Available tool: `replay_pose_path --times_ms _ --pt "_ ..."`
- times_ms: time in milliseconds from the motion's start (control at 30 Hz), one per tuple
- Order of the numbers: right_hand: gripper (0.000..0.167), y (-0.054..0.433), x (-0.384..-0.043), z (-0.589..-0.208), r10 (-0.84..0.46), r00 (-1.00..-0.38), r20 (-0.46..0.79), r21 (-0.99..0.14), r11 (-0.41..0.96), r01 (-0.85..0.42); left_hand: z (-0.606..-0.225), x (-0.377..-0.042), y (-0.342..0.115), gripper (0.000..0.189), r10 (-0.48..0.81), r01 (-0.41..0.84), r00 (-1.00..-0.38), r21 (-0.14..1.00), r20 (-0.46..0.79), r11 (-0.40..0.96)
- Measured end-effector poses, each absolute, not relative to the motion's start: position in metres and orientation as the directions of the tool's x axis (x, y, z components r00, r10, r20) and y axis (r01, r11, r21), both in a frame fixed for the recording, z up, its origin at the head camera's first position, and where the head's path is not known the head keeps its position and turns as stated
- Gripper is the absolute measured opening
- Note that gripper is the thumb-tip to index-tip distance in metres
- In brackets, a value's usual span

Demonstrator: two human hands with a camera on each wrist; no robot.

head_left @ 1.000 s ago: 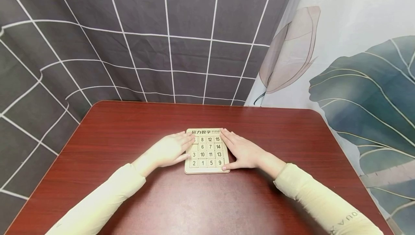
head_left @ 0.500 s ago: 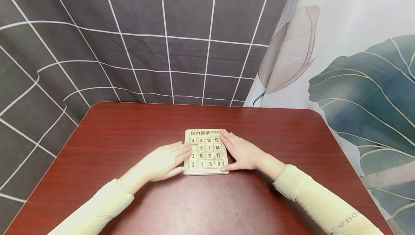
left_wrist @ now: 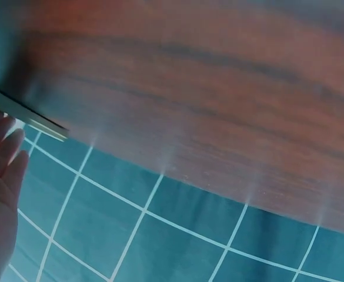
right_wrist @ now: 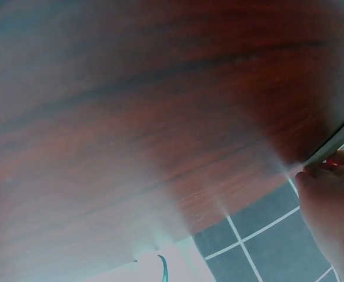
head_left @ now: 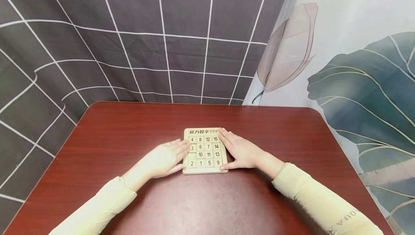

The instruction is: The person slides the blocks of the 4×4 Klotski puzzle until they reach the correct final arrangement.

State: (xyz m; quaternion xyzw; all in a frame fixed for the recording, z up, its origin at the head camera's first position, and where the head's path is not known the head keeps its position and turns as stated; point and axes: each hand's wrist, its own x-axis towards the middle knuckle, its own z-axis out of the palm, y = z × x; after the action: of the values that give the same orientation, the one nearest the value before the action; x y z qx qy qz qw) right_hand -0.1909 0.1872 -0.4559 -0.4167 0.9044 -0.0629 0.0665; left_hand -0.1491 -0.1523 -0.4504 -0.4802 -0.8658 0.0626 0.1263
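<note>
A pale number sliding puzzle (head_left: pixel 205 171) lies flat on the table. My left hand (head_left: pixel 163 159) rests at its left side, with straight fingertips on the 3 tile (head_left: pixel 192 148). That tile sits in the second row, below the 4 tile (head_left: pixel 192 139). The bare slot is at the left of the third row, above the 2 tile (head_left: pixel 192 163). Along the right edge lies my right hand (head_left: pixel 242 152), fingers straight near the top corner and thumb on the bottom corner. In both wrist views only the puzzle's edge (left_wrist: pixel 49 127) and part of each hand show.
A reddish-brown wooden table (head_left: pixel 129 127) carries the puzzle. Behind it hangs a dark cloth (head_left: pixel 136 48) with a white grid. To the right is a white curtain (head_left: pixel 343 22) with leaf prints.
The left hand drew back from the 4 tile to the 3 tile. The 3 tile then slid up one row, leaving the bare slot beneath it. The right hand stayed in place.
</note>
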Motion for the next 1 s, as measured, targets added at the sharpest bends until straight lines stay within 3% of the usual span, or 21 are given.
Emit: replay_pose_path --times_ms 300,633,800,1000 --pt "0.119 0.186 -0.192 -0.455 -0.760 -0.646 -0.073 -0.176 0.647 -0.742 -0.448 -0.148 -0.154 0.058 0.841 0.820 -0.510 -0.194 0.178 0.539" --pt "0.119 0.186 -0.190 -0.455 -0.756 -0.648 -0.085 -0.184 0.652 -0.736 -0.453 -0.115 -0.152 0.056 0.902 0.887 -0.354 -0.219 0.246 0.407" --pt "0.119 0.187 -0.190 -0.455 -0.754 -0.651 -0.082 -0.184 0.654 -0.734 -0.456 -0.116 -0.152 0.057 0.896 0.881 -0.369 -0.214 0.246 0.422" --pt "0.119 0.187 -0.191 -0.456 -0.758 -0.647 -0.080 -0.178 0.650 -0.739 -0.453 -0.126 -0.151 0.061 0.872 0.860 -0.442 -0.178 0.211 0.479"
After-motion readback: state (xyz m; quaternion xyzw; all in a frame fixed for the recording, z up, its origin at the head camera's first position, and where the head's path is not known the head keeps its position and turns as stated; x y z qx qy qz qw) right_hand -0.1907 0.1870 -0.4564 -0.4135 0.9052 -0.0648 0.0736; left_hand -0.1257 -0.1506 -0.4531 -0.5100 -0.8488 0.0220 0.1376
